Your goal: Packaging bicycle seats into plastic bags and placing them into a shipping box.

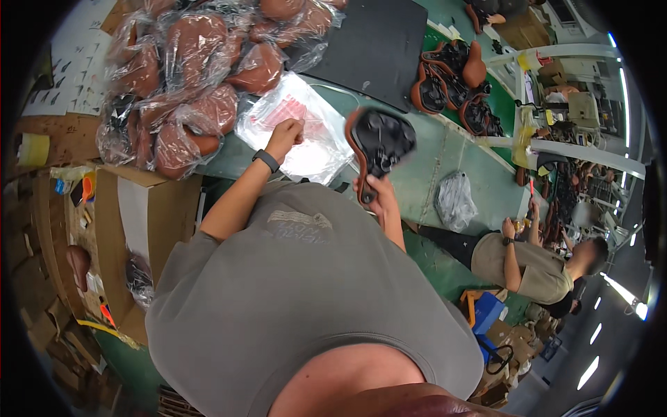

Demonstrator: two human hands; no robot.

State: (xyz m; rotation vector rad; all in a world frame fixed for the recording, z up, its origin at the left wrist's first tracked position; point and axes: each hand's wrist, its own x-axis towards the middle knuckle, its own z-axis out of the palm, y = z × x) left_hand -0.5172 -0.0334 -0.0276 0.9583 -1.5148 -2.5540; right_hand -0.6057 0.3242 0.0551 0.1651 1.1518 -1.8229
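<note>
So, the bike saddle (381, 142): it's held just right of the stack of clear bags (316, 163), apparently lifted off the green bench (427, 156). It's gripped near the narrow nose by the right hand (382, 197), fingers wrapped round it. The black underside is turned up toward the camera, brown cover showing along the left edge. The long axis is pointed nose-toward-the-body, with the wide rear aimed away and leaned a bit right.

Handling-wise (just a guess), it's probably fairly light, stiff in the shell, slightly padded, not fragile, though the cover could be scuffed. The nose is the handy hold; the wide rear could be supported if it tips.

The left hand (286, 137) is placed over the bag stack, well apart from the right, fingers curled; whether any film is pinched can't be told. Bagged saddles (196, 42) are heaped left of and beyond the stack, unbagged saddles (431, 90) are set far right of it.
</note>
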